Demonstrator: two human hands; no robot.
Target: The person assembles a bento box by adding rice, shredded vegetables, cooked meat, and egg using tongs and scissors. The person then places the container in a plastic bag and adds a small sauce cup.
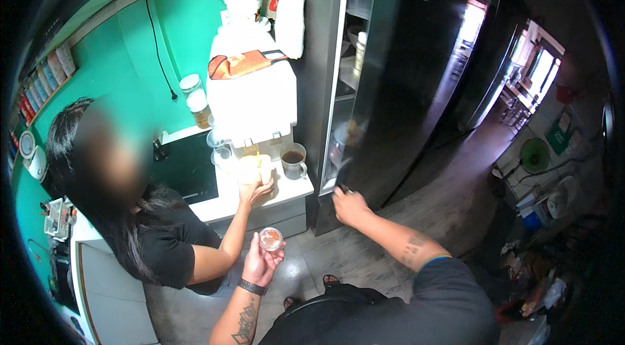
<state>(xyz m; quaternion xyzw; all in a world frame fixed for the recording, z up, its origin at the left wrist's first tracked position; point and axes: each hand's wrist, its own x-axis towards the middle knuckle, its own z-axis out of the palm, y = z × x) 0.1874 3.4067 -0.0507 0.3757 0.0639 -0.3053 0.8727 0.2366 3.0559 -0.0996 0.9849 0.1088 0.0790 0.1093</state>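
Observation:
My left hand (262,265) is closed round a small clear round container (271,239) with something reddish-orange in it. It is held low in front of me, over the floor. My right hand (352,207) reaches forward and has its fingers curled on the lower edge of a black refrigerator door (407,84). This door stands ajar, and a lit gap shows white shelves (351,78) with containers on them. To my left, a co-worker's hand (255,190) holds a pale yellow cup (258,166) beneath a white dispenser (254,104).
On the white counter (228,205) stand a clear mug of dark liquid (293,160) and empty-looking clear cups (222,155). A jar (195,99) stands by the green wall. The co-worker (156,234) is close on my left. Mixed clutter (530,293) lies at the lower right.

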